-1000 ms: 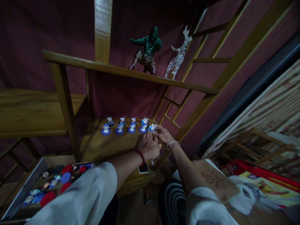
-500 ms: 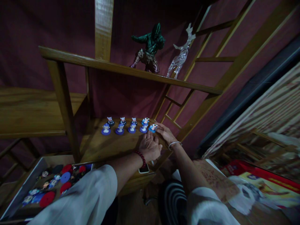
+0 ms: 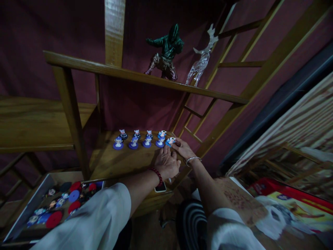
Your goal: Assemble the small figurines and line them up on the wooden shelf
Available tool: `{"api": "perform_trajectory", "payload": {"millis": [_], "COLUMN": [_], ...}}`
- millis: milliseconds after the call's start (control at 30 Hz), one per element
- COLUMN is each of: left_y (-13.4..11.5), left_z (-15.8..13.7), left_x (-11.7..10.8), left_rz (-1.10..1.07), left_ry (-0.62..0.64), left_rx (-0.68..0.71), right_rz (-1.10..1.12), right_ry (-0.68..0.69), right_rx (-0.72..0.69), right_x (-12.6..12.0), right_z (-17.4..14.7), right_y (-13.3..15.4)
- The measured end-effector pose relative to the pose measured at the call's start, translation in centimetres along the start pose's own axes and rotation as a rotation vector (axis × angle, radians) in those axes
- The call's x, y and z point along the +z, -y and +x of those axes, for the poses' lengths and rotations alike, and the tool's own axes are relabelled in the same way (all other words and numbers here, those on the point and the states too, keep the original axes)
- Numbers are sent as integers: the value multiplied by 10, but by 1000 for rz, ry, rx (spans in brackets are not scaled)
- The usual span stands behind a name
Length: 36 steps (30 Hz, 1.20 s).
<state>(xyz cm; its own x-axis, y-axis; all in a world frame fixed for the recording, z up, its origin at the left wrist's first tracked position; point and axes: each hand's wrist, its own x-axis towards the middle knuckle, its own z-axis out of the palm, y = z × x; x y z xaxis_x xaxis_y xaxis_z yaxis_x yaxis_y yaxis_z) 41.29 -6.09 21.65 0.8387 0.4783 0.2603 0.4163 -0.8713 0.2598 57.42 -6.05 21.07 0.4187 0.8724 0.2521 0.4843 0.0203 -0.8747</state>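
On the wooden shelf [image 3: 125, 162], small figurines on round bases stand in two rows. The front row holds several purple-and-white figurines [image 3: 147, 140]; behind them stand several dark-based figurines [image 3: 137, 134] and a blue-based one [image 3: 161, 134]. At the front row's right end is a blue-and-white figurine [image 3: 170, 141]. My right hand [image 3: 183, 150], with a silver bangle, has its fingertips closed at that figurine's right side. Just in front of it my left hand [image 3: 167, 164], wearing a red bead bracelet, lies palm down with fingers stretched toward its base. The left fingertips' contact is unclear.
Above, an upper shelf [image 3: 135, 77] carries a green hooded statue [image 3: 168, 52] and a clear deer figure [image 3: 200, 62]. At lower left an open box [image 3: 24, 211] holds more figurines and discs. A phone [image 3: 160, 187] lies below my left wrist. Wooden lattice borders the right side.
My right hand's fingers have drawn in slightly against the blue-and-white figurine at the end of the row. My left hand and the other figurines hold their places.
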Motion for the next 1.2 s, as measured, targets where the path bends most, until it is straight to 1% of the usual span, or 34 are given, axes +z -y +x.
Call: {"api": "perform_trajectory", "payload": {"millis": [200, 433, 633, 833, 933, 1033, 1200], "left_y": [2, 3, 9, 16, 18, 19, 19], "left_z": [-1, -4, -6, -11, -13, -17, -24], "left_x": [4, 0, 0, 3, 0, -4, -6], "left_rz": [17, 6, -6, -3, -6, -15, -40], "left_ry": [-58, -120, -145, -196, -186, -152, -121], "left_rx": [18, 81, 131, 200, 209, 189, 167], "right_rz": [-37, -92, -54, -31, -42, -49, -25], "right_ry": [30, -54, -80, -155, -220, -283, -324], "right_rx": [-20, 41, 30, 22, 21, 27, 28], "right_x": [-2, -2, -1, -2, -4, -7, -10], "right_z": [3, 3, 0, -1, -2, -3, -7], "right_y": [-7, -9, -4, -9, -13, -18, -21]}}
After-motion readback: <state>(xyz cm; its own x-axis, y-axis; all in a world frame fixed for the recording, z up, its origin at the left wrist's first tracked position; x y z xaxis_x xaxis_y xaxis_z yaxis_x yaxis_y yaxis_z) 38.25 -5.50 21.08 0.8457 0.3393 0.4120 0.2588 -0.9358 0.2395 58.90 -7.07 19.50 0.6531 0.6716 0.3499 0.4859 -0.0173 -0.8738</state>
